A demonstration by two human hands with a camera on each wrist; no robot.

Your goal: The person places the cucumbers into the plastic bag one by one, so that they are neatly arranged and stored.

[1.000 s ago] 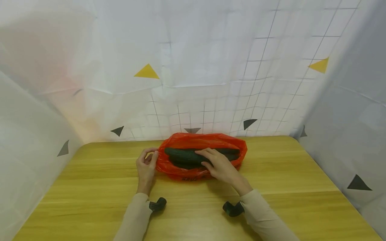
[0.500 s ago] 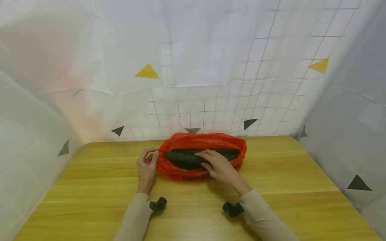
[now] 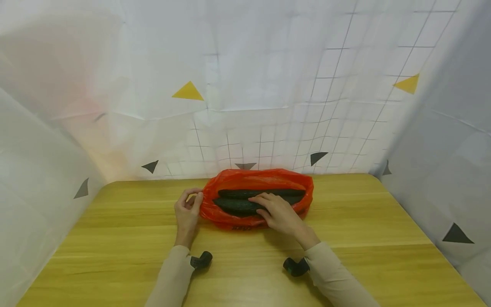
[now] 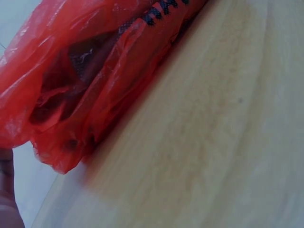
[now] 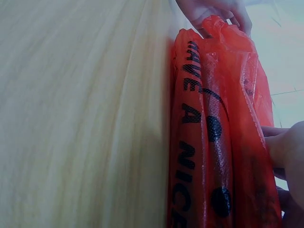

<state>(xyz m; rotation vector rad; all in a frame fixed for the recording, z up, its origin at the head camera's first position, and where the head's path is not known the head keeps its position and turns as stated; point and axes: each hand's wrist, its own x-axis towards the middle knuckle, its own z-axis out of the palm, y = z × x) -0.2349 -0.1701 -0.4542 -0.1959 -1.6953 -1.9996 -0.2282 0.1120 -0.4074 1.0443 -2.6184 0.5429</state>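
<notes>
Dark green cucumbers lie lengthwise inside a red plastic bag [image 3: 245, 221] whose mouth gapes upward. My left hand [image 3: 188, 213] pinches the bag's left edge between thumb and finger. Over the bag's front rim reaches my right hand [image 3: 283, 215], its thumb and fingers curled round the front cucumber [image 3: 235, 206]. Another cucumber [image 3: 239, 194] lies behind that one. In the right wrist view the bag [image 5: 209, 118] shows black printed lettering, with part of my right hand [image 5: 292, 154] at its rim. The left wrist view shows the crumpled end of the bag [image 4: 66, 142].
The bag stands on a wooden table [image 3: 115, 238] near its back edge. White sheeting [image 3: 245, 85] with grid lines and triangles rises behind and at both sides. A black device [image 3: 201, 261] sits at the left wrist, another black device [image 3: 296, 267] at the right.
The front cucumber's left end has sunk lower into the bag and shifted slightly right, exposing more of the one behind it. Both hands have stayed nearly in place.
</notes>
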